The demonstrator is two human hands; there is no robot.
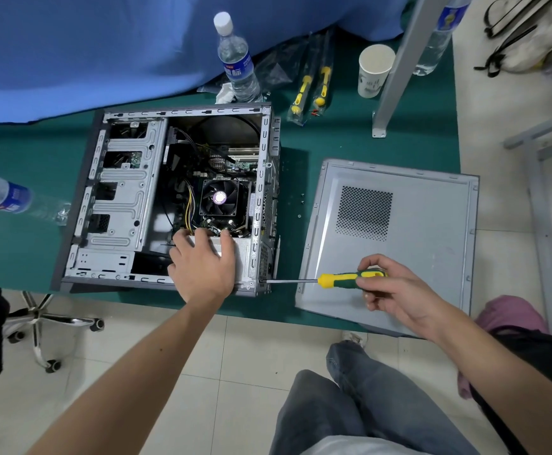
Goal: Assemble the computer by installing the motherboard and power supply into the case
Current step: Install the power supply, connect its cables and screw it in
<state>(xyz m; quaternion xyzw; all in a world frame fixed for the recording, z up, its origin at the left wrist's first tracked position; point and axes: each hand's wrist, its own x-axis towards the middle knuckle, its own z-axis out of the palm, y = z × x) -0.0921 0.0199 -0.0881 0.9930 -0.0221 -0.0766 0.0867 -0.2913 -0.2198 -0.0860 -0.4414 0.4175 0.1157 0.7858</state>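
I am pressing my left hand [202, 264], fingers spread flat, on the heavy, rigid power supply [240, 254] seated in the case [127, 205], while my right hand [389, 287] is gripping the screwdriver [340, 280] at the rear corner.

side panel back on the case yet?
No: the side panel lies flat on the table beside the open case, whose fan and cables show.
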